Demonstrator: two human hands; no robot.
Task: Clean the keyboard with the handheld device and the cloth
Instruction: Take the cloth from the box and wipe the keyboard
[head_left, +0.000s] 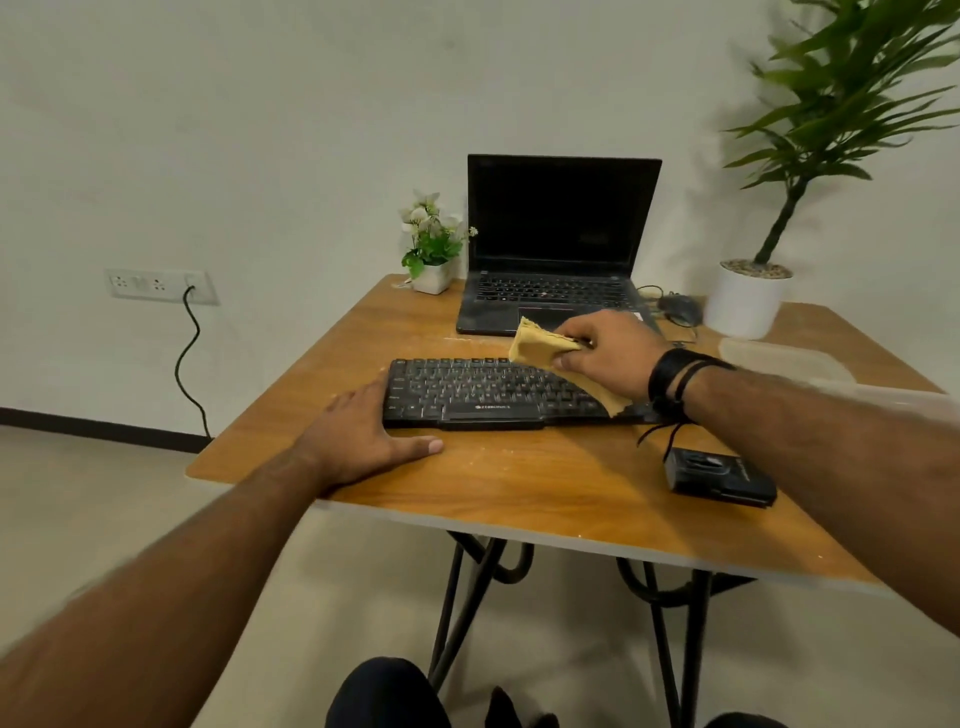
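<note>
A black keyboard (478, 392) lies across the middle of the wooden table (519, 483). My right hand (608, 353) grips a tan cloth (540, 345) over the keyboard's right end; the cloth hangs down onto the keys and hides that end. My left hand (363, 436) rests flat on the table with straight fingers against the keyboard's left edge. A small black handheld device (719, 475) lies on the table near the front right, below my right wrist.
An open black laptop (556, 249) stands behind the keyboard, a small flower pot (431, 249) to its left. A black mouse (680, 309) and a large white plant pot (745, 301) sit at the back right. A wall socket with a cable (189, 353) is at left.
</note>
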